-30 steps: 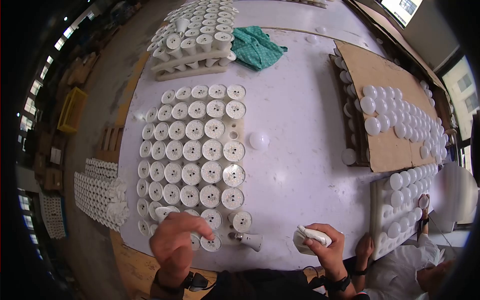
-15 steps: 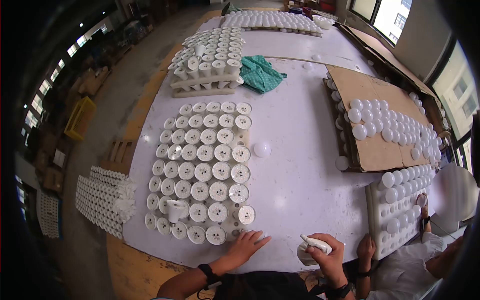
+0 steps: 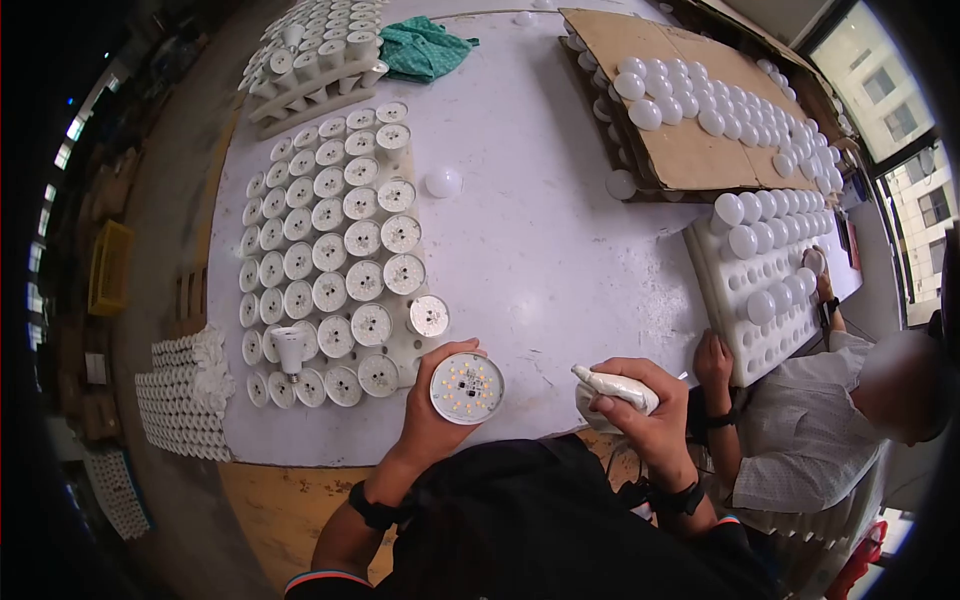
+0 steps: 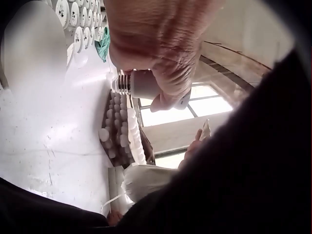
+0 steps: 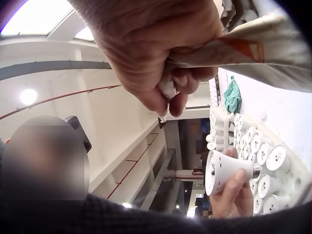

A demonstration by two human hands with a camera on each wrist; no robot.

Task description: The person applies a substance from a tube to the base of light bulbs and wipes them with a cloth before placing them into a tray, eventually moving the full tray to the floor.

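My left hand (image 3: 422, 428) grips an LED bulb body (image 3: 468, 388) without its dome, its round face of small yellow LEDs turned up toward the head camera. The right wrist view shows its white cone and the metal screw base (image 5: 257, 170), fingers and thumb around the cone. In my right hand (image 3: 655, 412) is a soft white squeeze bag (image 3: 622, 389) with a narrow pointed tip, which points toward the bulb from a short distance to its right. Left of the left hand stands a foam tray (image 3: 408, 352) filled with rows of similar open bulb bodies (image 3: 330, 291).
Another bulb body (image 3: 289, 350) sits above the tray's near rows. One loose white dome (image 3: 444, 182) lies on the table (image 3: 530, 270). Cardboard (image 3: 690, 150) carrying many domes is at the back right. A seated person (image 3: 810, 430) works at a dome tray (image 3: 735, 310). A green cloth (image 3: 425, 48) lies behind.
My left hand went from over the tray to the bulb body lying at its near right corner, then lifted it in front of me. The right hand keeps the bag. The head view has shifted.
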